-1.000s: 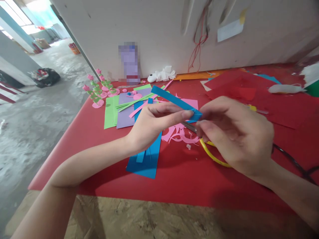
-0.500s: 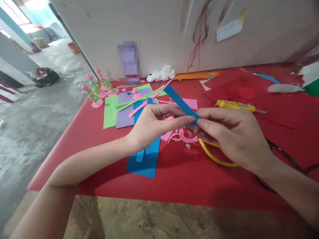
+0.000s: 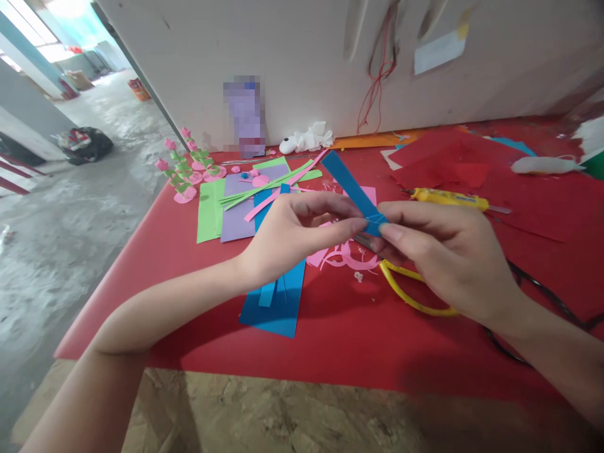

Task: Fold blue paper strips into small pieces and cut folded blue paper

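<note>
Above the red table (image 3: 340, 340), the left hand (image 3: 292, 236) and right hand (image 3: 448, 255) both pinch the near, folded end of a long blue paper strip (image 3: 352, 189), which slants up and away over pink paper scraps (image 3: 340, 257).

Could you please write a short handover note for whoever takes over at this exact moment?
Left hand: pinches the near end of the long blue paper strip.
Right hand: pinches the same end, which looks folded or rolled; a thin metal tool shows under its fingers.
On the red table: blue paper sheet, pink paper scraps, yellow-handled tool.
Left: most of the strip is still straight.
</note>
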